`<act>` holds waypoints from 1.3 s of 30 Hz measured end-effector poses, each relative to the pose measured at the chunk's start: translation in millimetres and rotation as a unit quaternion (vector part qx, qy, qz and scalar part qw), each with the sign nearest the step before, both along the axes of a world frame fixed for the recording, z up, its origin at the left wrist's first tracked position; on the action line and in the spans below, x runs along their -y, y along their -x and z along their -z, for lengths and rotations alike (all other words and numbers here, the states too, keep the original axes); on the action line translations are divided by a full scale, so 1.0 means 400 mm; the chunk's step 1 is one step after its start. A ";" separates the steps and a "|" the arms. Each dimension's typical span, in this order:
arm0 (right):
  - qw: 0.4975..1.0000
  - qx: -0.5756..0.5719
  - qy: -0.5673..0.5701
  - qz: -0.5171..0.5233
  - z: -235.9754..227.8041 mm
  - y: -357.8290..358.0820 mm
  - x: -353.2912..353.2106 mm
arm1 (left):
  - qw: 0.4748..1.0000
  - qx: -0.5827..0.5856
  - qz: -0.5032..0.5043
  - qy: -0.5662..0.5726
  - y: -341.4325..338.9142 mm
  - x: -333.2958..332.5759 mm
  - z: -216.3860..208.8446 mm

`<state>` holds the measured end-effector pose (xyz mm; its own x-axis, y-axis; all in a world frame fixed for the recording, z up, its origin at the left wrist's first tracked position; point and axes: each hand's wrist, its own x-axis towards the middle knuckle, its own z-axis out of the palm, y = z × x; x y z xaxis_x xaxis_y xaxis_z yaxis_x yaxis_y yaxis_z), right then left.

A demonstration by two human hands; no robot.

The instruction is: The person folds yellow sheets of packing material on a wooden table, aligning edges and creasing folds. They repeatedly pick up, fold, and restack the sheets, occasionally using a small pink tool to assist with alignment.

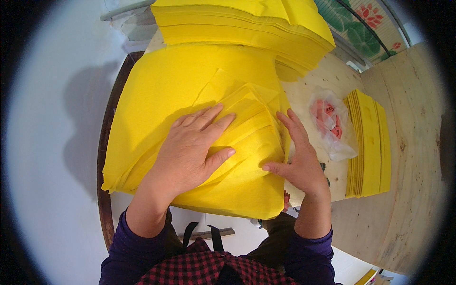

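Thin yellow sheets (147, 95), like paper or soft fabric, lie in a broad layered pile in front of me. On top of them, a smaller fanned bundle of yellow sheets (256, 135) has its corner pointing away from me. My left hand (192, 137) rests flat on the pile's middle, fingers stretched out and touching the bundle's left side. At the bundle's right edge is my right hand (299, 156), thumb and fingers spread apart, the thumb near the sheets. Neither hand is closed around anything.
A tall stack of yellow sheets (237, 28) stands at the far side. To the right, a clear plastic bag (332, 123) with red pieces lies beside a folded yellow stack (368, 142). A wooden board (408, 128) rises at the right; a white wall (52, 133) is left.
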<state>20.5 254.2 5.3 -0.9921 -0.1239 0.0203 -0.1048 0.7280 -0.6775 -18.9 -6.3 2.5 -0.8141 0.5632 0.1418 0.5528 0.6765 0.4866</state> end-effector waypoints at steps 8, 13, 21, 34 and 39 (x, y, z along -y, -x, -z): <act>0.991 -0.042 0.105 0.065 0.022 0.010 0.005 | 1.000 -0.003 -0.002 0.004 0.000 0.000 0.000; 0.993 -0.045 0.082 0.073 0.030 0.011 0.019 | 1.000 -0.005 -0.001 0.003 0.000 0.001 0.003; 0.994 -0.018 0.070 0.086 0.036 0.015 0.034 | 1.000 0.000 -0.001 0.005 0.000 0.000 0.002; 0.999 -0.014 -0.007 0.029 0.001 -0.003 0.000 | 1.000 -0.001 0.000 0.004 0.000 0.000 -0.001; 0.991 -0.097 0.072 0.066 0.008 -0.002 -0.033 | 1.000 -0.003 -0.001 0.004 0.001 0.000 0.001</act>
